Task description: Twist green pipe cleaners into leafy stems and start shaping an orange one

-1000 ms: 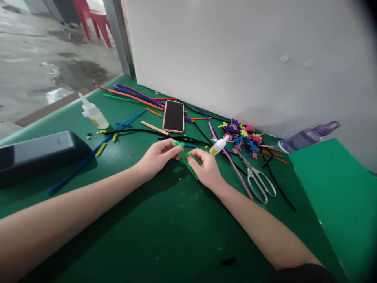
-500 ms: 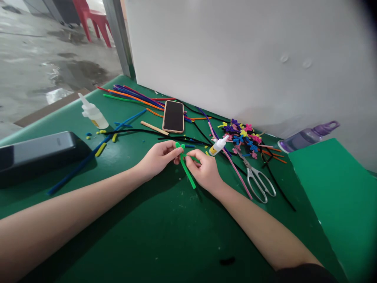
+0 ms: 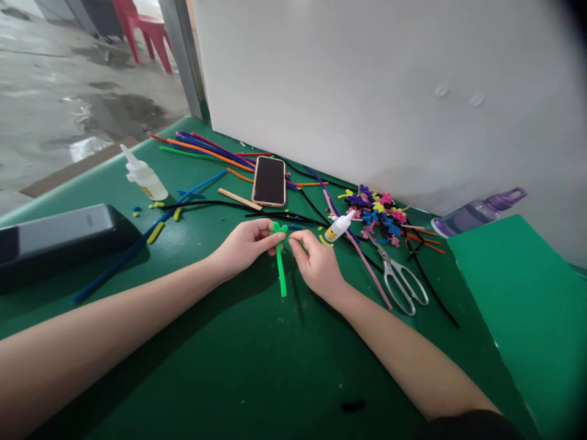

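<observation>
Smack in the middle of the frame, the left hand (image 3: 250,244) pinches a bright green pipe cleaner (image 3: 281,272) just under its little loops, while the right hand (image 3: 318,260) has thumb and finger closed on what looks like its other end, though that bit is mostly hidden. Progress-wise I'd call it partway: a couple of rounded loops are shaped at the top, but one long leg hangs straight and unbent, so there's probably more twisting or trimming left. Finished-looking flowers sit in the colourful pile (image 3: 380,211) right of centre, so this piece seems to be one of a batch. Just beside the right hand is a small glue bottle (image 3: 339,226), with scissors (image 3: 406,287) further right, so elbow room that way is tight. Above the hands, a phone (image 3: 269,180) and loose stems crowd up towards the white panel (image 3: 343,79), which walls off the back. Best space is the stretch of green table (image 3: 257,366) across bottom centre, shared with just a black scrap (image 3: 353,406). Watch the table's open edge at upper left, where another glue bottle (image 3: 145,177) stands fairly near it.
</observation>
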The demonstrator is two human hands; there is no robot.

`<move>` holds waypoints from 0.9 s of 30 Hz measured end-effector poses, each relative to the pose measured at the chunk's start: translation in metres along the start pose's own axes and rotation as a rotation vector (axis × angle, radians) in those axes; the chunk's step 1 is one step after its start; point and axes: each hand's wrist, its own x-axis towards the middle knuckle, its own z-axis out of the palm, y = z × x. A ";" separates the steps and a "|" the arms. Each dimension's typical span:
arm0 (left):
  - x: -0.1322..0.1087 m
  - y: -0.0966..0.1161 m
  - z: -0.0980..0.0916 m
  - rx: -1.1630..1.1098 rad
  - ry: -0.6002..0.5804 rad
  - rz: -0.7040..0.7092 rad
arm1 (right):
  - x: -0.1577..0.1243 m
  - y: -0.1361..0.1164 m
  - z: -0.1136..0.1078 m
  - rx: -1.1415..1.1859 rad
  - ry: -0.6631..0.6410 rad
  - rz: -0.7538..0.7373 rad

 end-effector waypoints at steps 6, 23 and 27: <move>0.001 -0.001 -0.002 -0.015 -0.074 -0.012 | 0.000 0.000 0.001 -0.023 0.019 0.002; -0.001 0.001 0.000 -0.068 0.013 -0.012 | 0.002 -0.004 0.002 0.262 0.022 -0.020; -0.003 0.005 0.002 -0.094 0.041 -0.008 | 0.002 -0.003 0.002 0.318 0.032 -0.044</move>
